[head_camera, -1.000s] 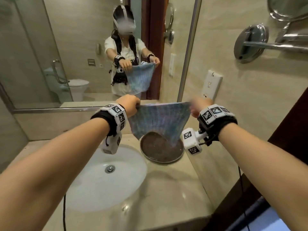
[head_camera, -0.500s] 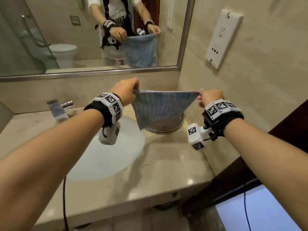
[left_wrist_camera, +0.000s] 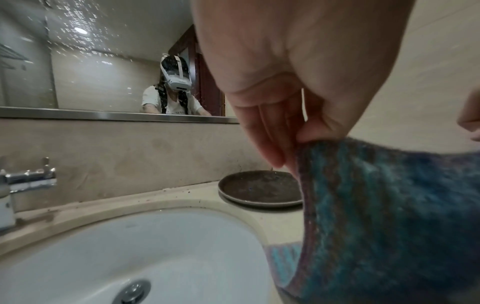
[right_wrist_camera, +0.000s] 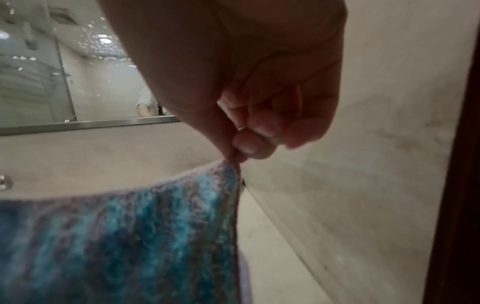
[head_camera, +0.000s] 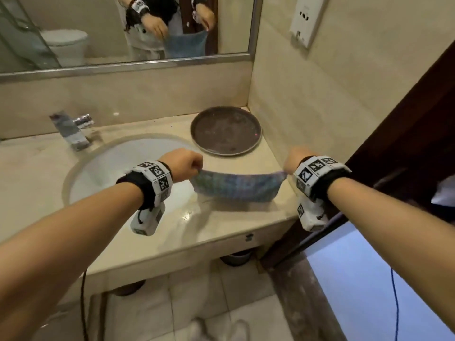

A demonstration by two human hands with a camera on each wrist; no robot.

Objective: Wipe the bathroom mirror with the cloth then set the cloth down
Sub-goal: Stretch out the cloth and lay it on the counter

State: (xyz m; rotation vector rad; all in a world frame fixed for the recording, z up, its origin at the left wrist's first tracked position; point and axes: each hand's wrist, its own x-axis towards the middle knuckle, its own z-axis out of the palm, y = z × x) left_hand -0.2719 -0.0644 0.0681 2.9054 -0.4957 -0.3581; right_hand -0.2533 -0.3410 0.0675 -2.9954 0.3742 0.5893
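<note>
cloth: blue-and-purple mottled terry cloth, stretched flat between both hands, top edge taut with a slight sag. Hangs low over the front right part of the table; lower edge looks to be at or on the surface, contact can't be confirmed.
left hand: left hand pinches the cloth's left top corner, thumb against curled fingers. Sits over the right rim of the basin.
right hand: right hand pinches the right top corner between thumb and fingertips, other fingers curled in. Close to the side wall.
table: beige polished stone table with glare patches, front edge visible.
basin: white oval undermount basin left of the cloth, metal drain in its floor.
tray: round dark brown tray in the back right corner of the table, behind the cloth, apart from it.
tap: chrome tap at the back left of the basin.
mirror: metal-framed wall mirror above the backsplash, reflects both hands and the cloth. Speckled with droplets or spots in the wrist views.
wall: beige tiled side wall on the right, with a white socket plate.
</note>
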